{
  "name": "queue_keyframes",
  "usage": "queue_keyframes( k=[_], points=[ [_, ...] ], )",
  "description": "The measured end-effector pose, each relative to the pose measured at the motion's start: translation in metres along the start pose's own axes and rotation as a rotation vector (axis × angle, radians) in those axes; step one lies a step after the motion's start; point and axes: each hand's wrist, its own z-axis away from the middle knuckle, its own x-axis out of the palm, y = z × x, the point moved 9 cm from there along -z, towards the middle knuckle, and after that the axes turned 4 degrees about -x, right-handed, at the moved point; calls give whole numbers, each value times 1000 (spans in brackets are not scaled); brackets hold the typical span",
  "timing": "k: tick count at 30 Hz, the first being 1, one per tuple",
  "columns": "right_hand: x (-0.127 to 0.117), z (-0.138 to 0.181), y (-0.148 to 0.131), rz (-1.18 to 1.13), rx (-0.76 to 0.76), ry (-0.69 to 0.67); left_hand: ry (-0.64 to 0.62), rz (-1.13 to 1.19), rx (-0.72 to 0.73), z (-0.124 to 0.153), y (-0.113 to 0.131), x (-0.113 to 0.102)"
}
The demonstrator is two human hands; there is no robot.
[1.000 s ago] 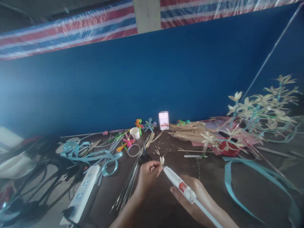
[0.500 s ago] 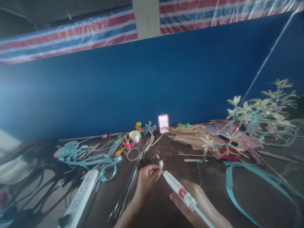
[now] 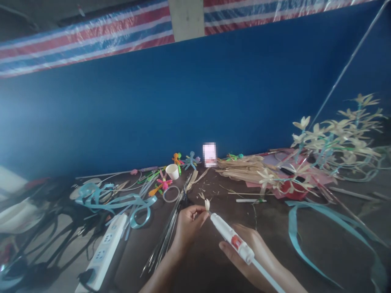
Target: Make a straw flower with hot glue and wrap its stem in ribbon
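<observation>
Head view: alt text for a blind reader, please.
The left hand pinches a small pale flower; the right hand holds a white pen-shaped tool, tip at the flower. Blue ribbon, a power strip and straw flowers are on the dark table.

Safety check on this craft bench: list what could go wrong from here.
1. The left hand pinches the small pale flower right at the tip of the white glue gun held in the right hand. If that tip is hot, the fingers could get burnt or glued.
2. The blue ribbon loops beside the power strip and the wire bundle. A sleeve or hand could snag it.
</observation>
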Motion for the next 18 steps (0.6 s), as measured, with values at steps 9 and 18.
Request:
queue_keyframes(
  k=[9,18],
  points=[
    [0,0,0,-8,20,-4,11,18,-18,1,0,0],
    [-3,1,0,10,8,68,13,3,-14,1,-3,0]
  ],
)
